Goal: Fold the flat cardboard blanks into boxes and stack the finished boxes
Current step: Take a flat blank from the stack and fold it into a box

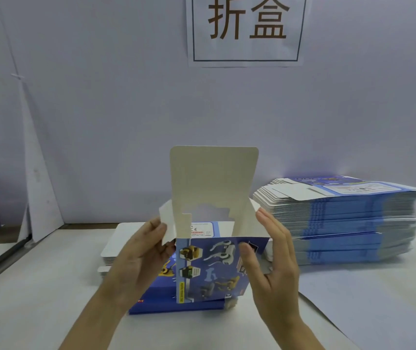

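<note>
one box (212,266), half built, upright at mid-frame, close in front of the person. long axis vertical, open mouth up, printed blue face toward the camera. lid flap (214,178) standing straight up from the rear wall, pale inner side showing, rounded top corners. side flap (166,221) angled up and out at the left; another small flap (255,208) splayed at the right top corner. bottom edge low, just over a flat blue piece (176,308) on the table (37,299); touching it or not, cannot tell.

left hand (136,256) at the box's left edge, fingers curled, pinching the side flap near its lower end. right hand (272,258) spread wide, fingers straight and laid along the box's right side, thumb lying on the printed front face.

behind the box, a low pile of white sheets (118,243), partly hidden. to the right and well apart, a tall stack of blanks (348,223), long edges running left to right, blue edges toward the viewer, top sheets fanned out over the pile's sides. bare tabletop between that stack and the right hand, and more to the left of the left forearm and along the near edge.

pale wall (100,109) right behind, with a paper sign (247,29) up high above the lid flap.
</note>
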Available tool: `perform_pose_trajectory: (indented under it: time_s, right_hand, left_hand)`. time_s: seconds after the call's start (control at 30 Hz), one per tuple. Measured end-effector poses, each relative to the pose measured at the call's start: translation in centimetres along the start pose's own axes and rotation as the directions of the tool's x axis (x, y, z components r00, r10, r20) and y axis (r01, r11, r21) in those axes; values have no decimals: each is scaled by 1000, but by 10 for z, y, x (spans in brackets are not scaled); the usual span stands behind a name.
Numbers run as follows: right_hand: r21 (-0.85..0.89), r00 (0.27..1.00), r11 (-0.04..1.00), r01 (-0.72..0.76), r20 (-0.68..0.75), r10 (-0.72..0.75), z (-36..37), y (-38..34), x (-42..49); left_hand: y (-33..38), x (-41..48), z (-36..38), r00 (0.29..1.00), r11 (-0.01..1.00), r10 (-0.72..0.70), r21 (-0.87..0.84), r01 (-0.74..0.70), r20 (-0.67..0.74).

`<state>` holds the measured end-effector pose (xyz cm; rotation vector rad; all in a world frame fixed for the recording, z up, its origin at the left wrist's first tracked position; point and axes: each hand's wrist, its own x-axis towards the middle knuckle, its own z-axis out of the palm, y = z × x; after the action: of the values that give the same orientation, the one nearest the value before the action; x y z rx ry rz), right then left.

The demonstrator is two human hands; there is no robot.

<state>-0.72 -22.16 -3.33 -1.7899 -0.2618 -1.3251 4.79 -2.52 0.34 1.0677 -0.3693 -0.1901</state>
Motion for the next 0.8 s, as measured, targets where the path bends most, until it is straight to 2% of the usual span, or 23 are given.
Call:
perform_pose_trajectory:
  time_s: [0.07, 0.2, 0.3, 0.43, 0.53, 0.6, 0.67, 0.8]
  right_hand:
    - [23, 999, 999, -48, -2, 48, -2, -2, 3]
    - [-14, 994, 995, -98, 44, 99, -9, -1, 10]
    - [53, 983, 984, -170, 73, 166, -10, -5, 10]
    - [67, 972, 979, -191, 154, 179, -17, -13, 21]
    - [-19, 983, 995, -103, 150, 104, -20, -17, 28]
    - [-73, 993, 996, -57, 97, 64, -19, -21, 28]
    - [-74, 997, 996, -40, 63, 44, -18, -27, 28]
    - [30, 992, 996, -78, 104, 75, -20, -40, 30]
  left_hand:
    - [-9, 3, 0, 999, 1000, -8, -5, 8, -53]
    - [-12, 7, -3, 994, 990, -72, 116, 82, -86]
    - [-14, 10, -7, 990, 980, -95, 163, 111, -100]
    - [-17, 14, 3, 972, 978, -34, 195, 81, -231]
    - [-18, 11, 13, 942, 961, 101, 278, -8, -321]
    - [-20, 5, 19, 929, 917, 219, 388, -91, -300]
    - [-20, -2, 25, 938, 863, 280, 481, -153, -204]
    - [-29, -9, 33, 970, 769, 242, 606, -204, 19]
